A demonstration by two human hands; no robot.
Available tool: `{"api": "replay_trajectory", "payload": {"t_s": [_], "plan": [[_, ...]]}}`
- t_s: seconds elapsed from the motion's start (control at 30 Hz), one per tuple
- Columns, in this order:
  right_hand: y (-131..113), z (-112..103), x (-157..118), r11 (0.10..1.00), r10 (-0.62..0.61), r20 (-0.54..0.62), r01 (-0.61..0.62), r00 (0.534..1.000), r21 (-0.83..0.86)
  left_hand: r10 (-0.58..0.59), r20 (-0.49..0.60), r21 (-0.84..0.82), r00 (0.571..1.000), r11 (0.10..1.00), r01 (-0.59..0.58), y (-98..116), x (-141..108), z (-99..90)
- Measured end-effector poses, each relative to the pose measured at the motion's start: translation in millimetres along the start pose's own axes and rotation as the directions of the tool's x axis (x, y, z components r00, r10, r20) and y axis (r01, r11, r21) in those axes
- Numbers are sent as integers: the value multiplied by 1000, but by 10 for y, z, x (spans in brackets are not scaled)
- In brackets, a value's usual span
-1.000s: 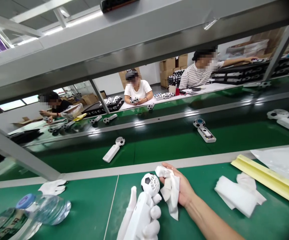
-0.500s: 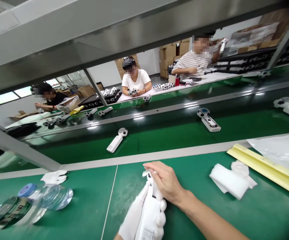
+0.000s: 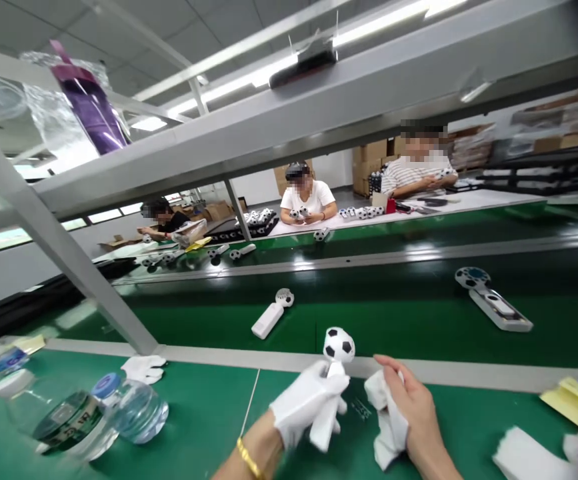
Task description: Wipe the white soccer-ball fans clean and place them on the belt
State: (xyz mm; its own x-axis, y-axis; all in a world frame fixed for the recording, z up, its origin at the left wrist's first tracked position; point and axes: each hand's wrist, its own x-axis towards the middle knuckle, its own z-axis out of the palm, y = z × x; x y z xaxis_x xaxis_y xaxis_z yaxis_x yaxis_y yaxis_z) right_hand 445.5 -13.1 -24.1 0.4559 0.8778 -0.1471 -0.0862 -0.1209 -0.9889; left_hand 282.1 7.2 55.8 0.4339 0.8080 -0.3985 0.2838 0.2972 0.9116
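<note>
Gripping the handle (image 3: 323, 430), my left hand (image 3: 305, 401) steadied the ball-headed device (image 3: 339, 348), likely light and stiff; at right, my right hand (image 3: 415, 405) clutched cloth (image 3: 389, 432).

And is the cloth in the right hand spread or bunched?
Bunched: the white cloth hangs creased from the right hand.

Football-headed device (image 3: 325, 421): turned, its ball (image 3: 339, 345) showing black pentagons instead of mesh.
Right hand (image 3: 413, 405): away from the ball, now near its right with white cloth (image 3: 387, 430).
Striped-shirt co-worker (image 3: 413, 175), far right: raised arm lowered, hands together.
</note>
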Motion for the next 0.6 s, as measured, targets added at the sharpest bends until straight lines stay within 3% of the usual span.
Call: {"api": "replay_trajectory", "payload": {"t_s": [0.07, 0.13, 0.23, 0.3, 0.37, 0.5, 0.6], "plan": [[8, 35, -23, 993, -35, 40, 39, 999, -109, 119, -131, 175, 984, 980, -95, 89, 330, -129], [9, 74, -45, 981, -59, 59, 69, 996, -180, 238, -250, 324, 938, 934, -151, 134, 668, -269], [18, 119, -42, 973, -112, 40, 118, 993, -199, 370, -417, 535, 830, 838, -105, 156, 1060, -536], [31, 138, -23, 966, -140, 55, 148, 989, -210, 439, -473, 638, 764, 769, -46, 156, 1203, -756], [45, 150, -3, 957, -142, 102, 163, 985, -241, 443, -526, 680, 726, 732, 45, 146, 1264, -986], [63, 152, 20, 944, -164, 142, 197, 976, -263, 262, -614, 605, 744, 762, 231, 124, 1258, -1318], [61, 146, 26, 943, -168, 155, 204, 974, -263, 159, -579, 499, 800, 845, 193, 147, 1155, -1319]]}}
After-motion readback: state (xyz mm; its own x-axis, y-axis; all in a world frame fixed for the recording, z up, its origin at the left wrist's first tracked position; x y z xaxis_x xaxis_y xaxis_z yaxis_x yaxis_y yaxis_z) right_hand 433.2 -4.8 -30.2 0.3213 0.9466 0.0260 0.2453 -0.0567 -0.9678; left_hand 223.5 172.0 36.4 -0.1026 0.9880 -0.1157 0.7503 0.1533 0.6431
